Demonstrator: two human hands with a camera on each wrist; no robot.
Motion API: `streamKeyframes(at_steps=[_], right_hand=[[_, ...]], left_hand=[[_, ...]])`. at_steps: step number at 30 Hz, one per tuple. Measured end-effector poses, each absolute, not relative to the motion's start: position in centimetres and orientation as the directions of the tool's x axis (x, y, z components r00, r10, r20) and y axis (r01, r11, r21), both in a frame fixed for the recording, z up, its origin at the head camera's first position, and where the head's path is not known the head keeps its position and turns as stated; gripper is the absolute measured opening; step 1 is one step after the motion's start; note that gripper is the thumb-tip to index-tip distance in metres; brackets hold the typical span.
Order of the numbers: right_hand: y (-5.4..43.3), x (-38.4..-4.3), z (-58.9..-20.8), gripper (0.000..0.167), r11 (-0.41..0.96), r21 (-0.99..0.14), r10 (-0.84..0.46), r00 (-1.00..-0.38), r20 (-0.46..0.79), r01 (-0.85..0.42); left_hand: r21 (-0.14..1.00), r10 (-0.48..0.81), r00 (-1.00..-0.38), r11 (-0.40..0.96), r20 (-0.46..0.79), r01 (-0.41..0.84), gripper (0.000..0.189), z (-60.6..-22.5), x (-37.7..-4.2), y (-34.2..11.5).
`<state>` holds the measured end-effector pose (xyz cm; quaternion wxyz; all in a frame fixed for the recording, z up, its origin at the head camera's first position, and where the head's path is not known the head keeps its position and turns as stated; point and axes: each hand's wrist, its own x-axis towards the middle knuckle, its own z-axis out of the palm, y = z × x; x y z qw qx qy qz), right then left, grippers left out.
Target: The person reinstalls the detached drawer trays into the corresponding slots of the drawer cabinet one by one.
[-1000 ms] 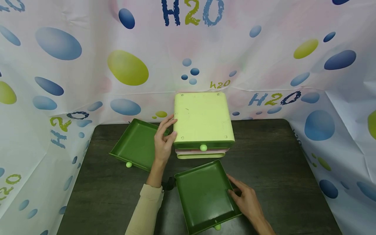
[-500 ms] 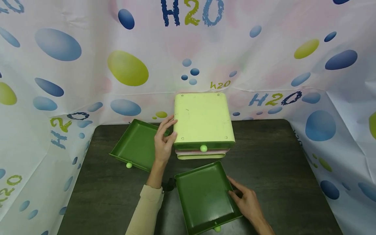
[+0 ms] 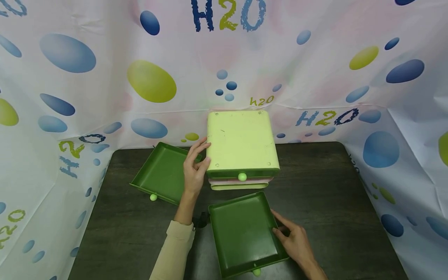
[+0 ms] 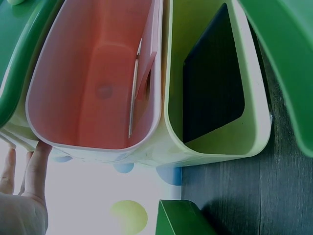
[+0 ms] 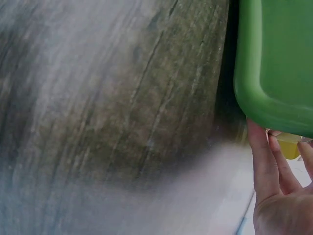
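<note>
A small stacked drawer cabinet (image 3: 241, 140) with a pale yellow-green top stands at the back of the table. My left hand (image 3: 194, 171) rests against its left side, fingers fairly straight. The left wrist view shows two bays without drawers, a pink one (image 4: 105, 93) and a yellow-green one (image 4: 215, 139); the top bay has a green drawer front with a round knob (image 3: 242, 177). In front of the cabinet, my right hand (image 3: 295, 241) grips a green drawer (image 3: 245, 233) by its right wall, thumb at the rim. That drawer's knob (image 3: 257, 272) faces me.
Another green drawer (image 3: 162, 171) lies slanted on the dark wooden table (image 3: 336, 210), left of the cabinet and partly behind my left arm. A white sheet with coloured spots (image 3: 196, 50) hangs behind the table and along both sides.
The front end of the drawer in my right hand has shifted very slightly left. My left hand and the cabinet have stayed in place.
</note>
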<state>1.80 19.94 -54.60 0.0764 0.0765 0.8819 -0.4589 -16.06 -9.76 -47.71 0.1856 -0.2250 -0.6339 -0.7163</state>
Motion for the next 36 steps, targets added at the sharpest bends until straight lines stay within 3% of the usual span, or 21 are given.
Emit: streamKeyframes(at_steps=[27, 36], right_hand=[[20.0, 1.8, -53.3, 0.065, 0.497, -0.841, 0.088, -0.977, -0.196, 0.214], [20.1, 1.5, -52.9, 0.065, 0.527, -0.837, 0.095, -0.989, -0.113, 0.146]], left_hand=[[0.832, 0.018, -0.837, -0.12, 0.547, 0.541, 0.035, -47.5, -16.1, -9.8], [0.832, 0.026, -0.837, -0.127, 0.547, 0.54, 0.036, -47.5, -16.1, -9.8]])
